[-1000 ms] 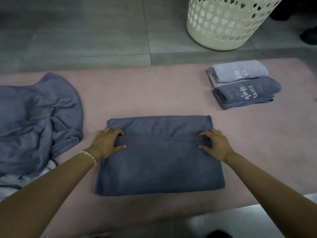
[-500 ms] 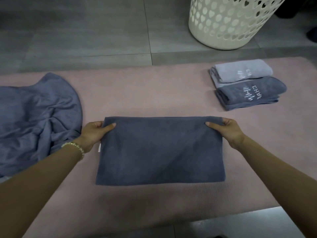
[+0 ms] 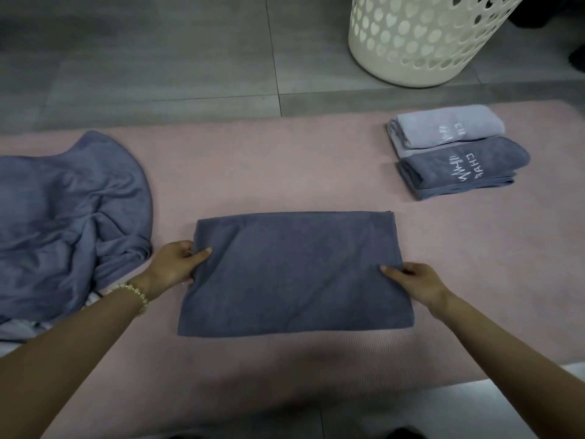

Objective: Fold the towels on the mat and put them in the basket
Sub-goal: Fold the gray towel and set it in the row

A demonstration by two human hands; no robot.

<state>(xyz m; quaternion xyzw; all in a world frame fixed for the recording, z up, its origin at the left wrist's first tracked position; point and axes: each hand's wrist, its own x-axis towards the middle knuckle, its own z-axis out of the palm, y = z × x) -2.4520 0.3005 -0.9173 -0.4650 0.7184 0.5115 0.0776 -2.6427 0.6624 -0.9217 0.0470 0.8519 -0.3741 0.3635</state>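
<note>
1. The dark towel (image 3: 294, 274) lies flat in the middle of the pink mat (image 3: 285, 160). A second ago its top layer stopped short of the far edge and left a strip of the layer beneath showing. That strip is now covered, and the cloth reads as one tidy rectangle.
2. Half a second ago both hands held the far corners; they have since slid down the short sides. The left grip (image 3: 177, 264) pinches the left edge, thumb on top and fingers tucked under. The right grip (image 3: 414, 280) is grasping the right edge the same way (a little nearer the person, so the two are not level).
3. My reading is that this fold is finished, and the hold on the two sides sets up a further fold to make the towel narrower.
4. Much of the task remains. A pale folded towel (image 3: 449, 128) and a dark folded towel (image 3: 465, 166) lie touching at the mat's right end. They are near the basket (image 3: 421, 42) but not in it. A crumpled heap (image 3: 69, 217) on the left is not yet folded.
</note>
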